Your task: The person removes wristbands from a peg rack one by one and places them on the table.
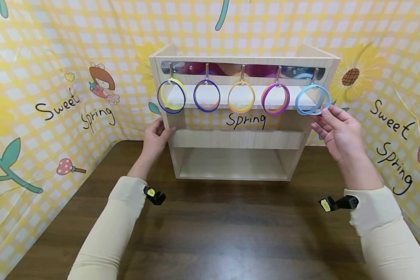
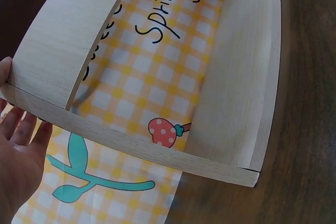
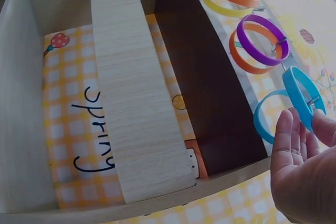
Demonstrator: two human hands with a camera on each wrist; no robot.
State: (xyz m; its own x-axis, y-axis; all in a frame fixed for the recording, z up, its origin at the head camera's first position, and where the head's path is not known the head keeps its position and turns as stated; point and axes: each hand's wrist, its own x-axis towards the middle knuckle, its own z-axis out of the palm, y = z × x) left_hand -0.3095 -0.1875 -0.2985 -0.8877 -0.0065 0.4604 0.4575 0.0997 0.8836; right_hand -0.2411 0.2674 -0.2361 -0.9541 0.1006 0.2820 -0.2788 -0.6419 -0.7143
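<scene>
A light wooden shelf (image 1: 238,139) stands on the table, with a shiny metal strip across its upper front carrying several hooks. Colored silicone wristbands hang there, among them a dark blue wristband (image 1: 159,102), an orange-yellow wristband (image 1: 253,102) and a purple wristband (image 1: 287,104). On the rightmost hook hang two light blue wristbands (image 1: 297,102). The right hand (image 1: 344,130) pinches the front light blue one (image 3: 295,87) between thumb and fingers. My left hand (image 1: 154,140) grips the shelf's left side panel, thumb in front and fingers around the outer side.
The brown wooden table (image 1: 224,229) extends in front of the shelf. A yellow checked cloth (image 1: 73,50) with printed flowers and lettering surrounds it behind and at both sides. A small black camera sits on each wrist.
</scene>
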